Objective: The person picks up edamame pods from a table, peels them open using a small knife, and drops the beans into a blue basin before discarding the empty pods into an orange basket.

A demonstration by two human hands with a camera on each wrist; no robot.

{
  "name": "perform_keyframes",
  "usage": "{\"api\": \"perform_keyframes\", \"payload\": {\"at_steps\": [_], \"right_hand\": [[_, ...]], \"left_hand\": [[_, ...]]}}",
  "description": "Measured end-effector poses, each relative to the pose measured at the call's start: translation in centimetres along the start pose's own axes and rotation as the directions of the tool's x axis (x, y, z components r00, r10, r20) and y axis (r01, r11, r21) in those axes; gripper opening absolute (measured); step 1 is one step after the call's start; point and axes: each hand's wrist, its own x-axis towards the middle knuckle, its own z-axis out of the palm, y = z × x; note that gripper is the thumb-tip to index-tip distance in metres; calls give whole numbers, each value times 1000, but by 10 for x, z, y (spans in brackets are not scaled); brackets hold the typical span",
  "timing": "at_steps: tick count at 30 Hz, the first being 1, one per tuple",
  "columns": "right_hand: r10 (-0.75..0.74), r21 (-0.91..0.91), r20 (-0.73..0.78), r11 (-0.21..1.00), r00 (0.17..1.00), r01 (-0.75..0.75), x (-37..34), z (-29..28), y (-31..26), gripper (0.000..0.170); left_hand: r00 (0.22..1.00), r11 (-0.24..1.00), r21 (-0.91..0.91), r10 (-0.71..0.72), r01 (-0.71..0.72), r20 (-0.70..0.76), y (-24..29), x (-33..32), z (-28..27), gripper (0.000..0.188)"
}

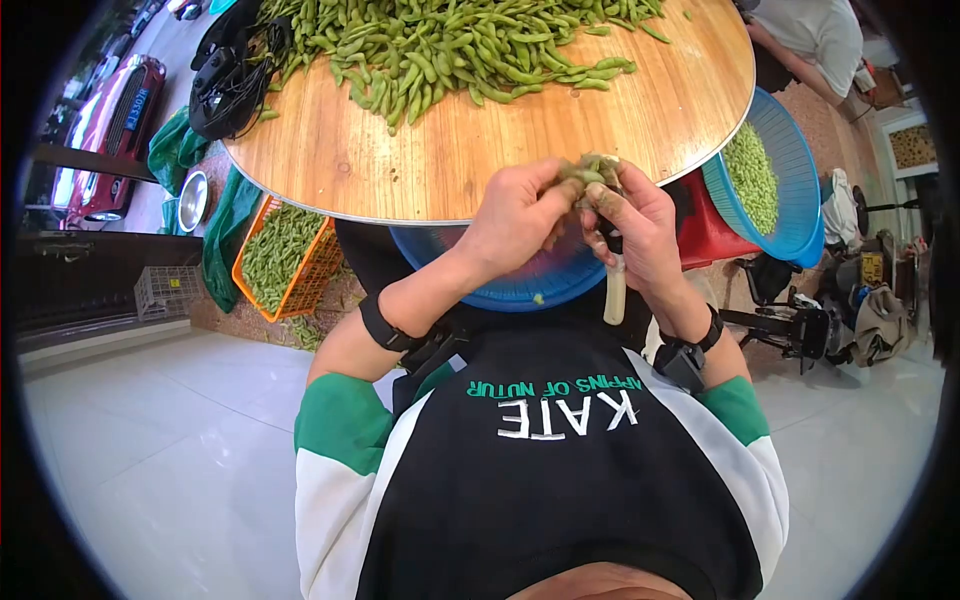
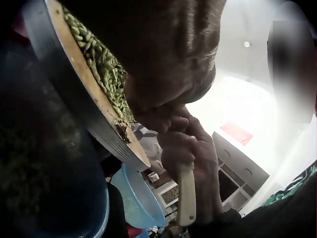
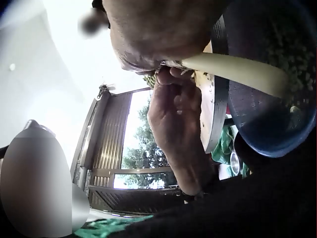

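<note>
The left hand (image 1: 512, 218) pinches green pods (image 1: 592, 168) beside the right hand (image 1: 646, 222), which grips a pale handle (image 1: 615, 295) poking out below.

Mostly bare tabletop (image 1: 320, 150) between pod heap (image 1: 440, 55) and near rim (image 1: 400, 221) — blue basin (image 1: 515, 296) below.

Pods (image 1: 430, 60), head view: cut off at twelve o'clock.
Handle (image 1: 615, 295): upper end partly hidden by right hand (image 1: 648, 228).

Pods (image 1: 430, 60) on surface (image 1: 300, 150), far side; crate (image 1: 300, 292) at left; beans (image 1: 748, 180) in basin (image 1: 795, 165) at right; tub (image 1: 510, 295) below near edge.
</note>
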Motion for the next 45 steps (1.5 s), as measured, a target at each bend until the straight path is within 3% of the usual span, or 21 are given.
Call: {"api": "perform_keyframes", "payload": {"at_steps": [3, 6, 7, 8, 12, 14, 19, 22, 25, 26, 27, 28, 30, 31, 33, 34, 35, 37, 38, 41, 45], "right_hand": [[5, -48, -25, 999, 1000, -6, -3, -6, 3, 19], [20, -66, -58, 998, 998, -24, -4, -13, 2, 16], [20, -49, -74, 999, 997, -24, -4, -14, 2, 14], [24, -46, -75, 999, 997, -28, -5, -14, 3, 14], [9, -105, -99, 994, 995, -19, -4, -15, -1, 10], [-16, 34, -183, 999, 983, 23, -1, -24, -3, 10], [5, 57, -78, 998, 997, 0, -5, -23, -2, 15], [50, 110, -61, 993, 997, -43, -3, -23, 0, 15], [90, 132, -33, 988, 995, -85, 0, -25, 4, 13], [118, 136, -14, 984, 993, -115, 0, -24, 7, 12], [140, 154, 1, 978, 990, -139, 1, -19, 8, 11], [145, 155, 8, 977, 989, -145, 2, -16, 11, 11], [132, 121, 63, 983, 989, -139, 6, -9, 16, 13], [140, 121, 74, 981, 987, -149, 9, -7, 19, 12], [151, 104, 89, 982, 985, -160, 10, 0, 20, 11], [163, 91, 102, 981, 981, -172, 10, 3, 21, 10], [165, 81, 116, 981, 979, -175, 9, 5, 19, 11], [164, 68, 115, 983, 980, -173, 8, 8, 21, 11], [159, 61, 109, 984, 981, -166, 8, 9, 22, 11], [171, 78, 93, 981, 981, -178, 5, 6, 25, 12], [182, 81, 84, 979, 980, -189, 4, 12, 30, 11]], "left_hand": [[994, 981, 162, 100, -105, 33, -8, -3, 1, 16], [994, 990, 141, -34, 19, 109, -6, 0, -1, 11], [949, 848, 426, 297, -315, 111, -5, 3, -1, 9], [791, 522, 651, 574, -552, 211, -5, 6, -1, 10], [833, 636, 553, 502, -539, 235, -12, 12, -4, 20], [713, 286, 740, 607, -609, 351, -13, 9, -5, 24], [735, 309, 717, 542, -624, 406, -31, 4, -24, 21], [838, 382, 784, 454, -489, 302, -13, -28, -58, 22], [867, 208, 978, 484, 22, -122, 18, -73, -120, 29], [904, -196, 959, 414, 206, -109, 30, -87, -146, 28], [855, -412, 796, 461, 444, -238, 38, -96, -145, 25], [854, -413, 792, 459, 449, -245, 40, -97, -145, 25], [643, -367, 680, 739, 635, -201, 44, -93, -144, 22], [651, -315, 809, 751, 495, -106, 50, -89, -136, 22], [759, 368, 929, 592, 45, -271, 38, -82, -99, 19], [772, 456, 874, 612, -168, -170, 29, -70, -74, 18], [877, 660, 739, 427, -135, -221, 28, -63, -43, 19], [944, 837, 509, 305, -202, -126, 5, -46, -20, 17], [944, 838, 506, 304, -203, -125, -4, -41, -16, 17], [991, 1000, 11, 4, -2, -136, -11, -33, -15, 7], [991, 997, -74, -39, 29, -130, -12, -36, -22, 6]]}}
